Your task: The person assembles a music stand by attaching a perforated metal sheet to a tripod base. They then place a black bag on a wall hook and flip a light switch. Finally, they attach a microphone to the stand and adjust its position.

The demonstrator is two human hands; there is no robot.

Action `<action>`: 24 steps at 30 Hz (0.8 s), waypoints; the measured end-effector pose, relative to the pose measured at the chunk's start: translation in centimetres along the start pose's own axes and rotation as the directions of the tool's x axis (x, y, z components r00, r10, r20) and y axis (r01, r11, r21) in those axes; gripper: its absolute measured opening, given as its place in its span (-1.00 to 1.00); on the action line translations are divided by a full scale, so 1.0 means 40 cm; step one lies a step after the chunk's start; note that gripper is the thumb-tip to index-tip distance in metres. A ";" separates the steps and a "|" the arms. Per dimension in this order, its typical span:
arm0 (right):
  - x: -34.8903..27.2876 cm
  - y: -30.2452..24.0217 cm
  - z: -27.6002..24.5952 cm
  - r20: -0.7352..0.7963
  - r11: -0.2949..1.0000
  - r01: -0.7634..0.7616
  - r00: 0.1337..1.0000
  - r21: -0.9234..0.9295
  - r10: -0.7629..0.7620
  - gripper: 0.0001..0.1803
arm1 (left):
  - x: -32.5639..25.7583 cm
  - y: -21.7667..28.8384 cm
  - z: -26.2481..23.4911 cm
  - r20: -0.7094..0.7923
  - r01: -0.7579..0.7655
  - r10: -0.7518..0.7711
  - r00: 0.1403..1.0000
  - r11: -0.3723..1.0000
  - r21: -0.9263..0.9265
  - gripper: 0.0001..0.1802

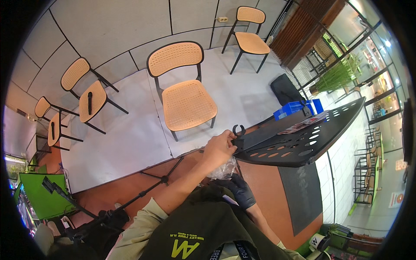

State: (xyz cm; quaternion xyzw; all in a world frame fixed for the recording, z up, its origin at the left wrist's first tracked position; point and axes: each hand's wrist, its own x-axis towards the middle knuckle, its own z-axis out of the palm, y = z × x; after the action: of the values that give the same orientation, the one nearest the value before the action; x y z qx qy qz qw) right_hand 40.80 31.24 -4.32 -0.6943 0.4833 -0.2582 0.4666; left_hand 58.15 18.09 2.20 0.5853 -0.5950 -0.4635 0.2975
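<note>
Left sleeve: pale tan, loose and wrinkly, stops near the elbow.
Right sleeve: pale tan too, just a small bit shows.
Left hand: bare, like its forearm.
Right hand: black glove, ends at the wrist, bare forearm above.
Top: very dark green, with folds.
Mark: big, pointy, bright yellow-green, small print beside it.
Straps: dark, pale letters.

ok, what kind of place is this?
Probably a small stage in a café or similar venue: woven-seat chairs on a pale platform, what looks like a black music stand in front, and more seats lined up off to the right.
</note>
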 end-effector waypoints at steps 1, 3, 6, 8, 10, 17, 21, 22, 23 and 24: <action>0.002 -0.007 0.006 0.006 0.959 -0.173 0.984 0.224 0.176 -0.77 | -0.001 -0.002 0.001 -0.010 -0.013 0.013 1.000 0.999 0.034 -0.64; 0.005 -0.020 -0.001 0.026 0.925 -0.239 0.970 0.296 0.242 -0.73 | 0.002 -0.009 0.007 -0.041 -0.001 0.004 0.999 0.996 0.085 -0.64; 0.016 -0.032 -0.020 0.022 0.990 -0.101 0.995 0.100 0.099 -0.70 | -0.001 -0.012 0.002 -0.070 0.043 -0.034 0.997 0.991 0.130 -0.64; 0.037 -0.043 -0.029 0.030 0.933 -0.244 0.969 0.264 0.245 -0.69 | -0.003 -0.018 -0.002 -0.060 0.073 -0.067 0.996 0.991 0.113 -0.64; 0.040 0.065 -0.037 0.047 0.961 -0.040 0.997 -0.275 0.055 -0.71 | 0.003 -0.026 0.005 -0.018 0.089 -0.088 0.996 0.994 0.057 -0.63; 0.128 0.123 -0.002 -0.077 0.527 -0.140 0.927 0.838 0.368 -0.74 | 0.018 -0.068 0.032 -0.012 -0.015 0.015 1.000 1.000 0.021 -0.57; 0.174 0.308 0.045 -0.175 0.678 -0.132 0.915 0.723 0.364 -0.73 | 0.042 -0.085 0.041 0.135 0.146 -0.118 0.984 0.963 -0.225 -0.71; 0.178 0.320 0.048 -0.182 0.685 -0.147 0.905 0.713 0.384 -0.73 | 0.047 -0.098 0.056 0.143 0.137 -0.098 0.985 0.946 -0.292 -0.72; 0.202 0.249 0.050 -0.084 0.487 -0.172 0.884 0.856 0.461 -0.74 | 0.045 -0.131 0.048 0.118 0.133 -0.097 0.988 0.928 -0.348 -0.74; 0.202 0.209 0.038 0.004 0.275 -0.172 0.853 0.946 0.522 -0.75 | 0.046 -0.137 0.055 0.113 0.114 -0.074 0.991 0.905 -0.411 -0.75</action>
State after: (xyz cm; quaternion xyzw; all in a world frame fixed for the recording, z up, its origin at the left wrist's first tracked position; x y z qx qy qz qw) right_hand 41.66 23.66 -13.24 -0.1351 0.4604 -0.4778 0.7359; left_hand 58.23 17.39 -3.94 0.5137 -0.4673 -0.6207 0.3639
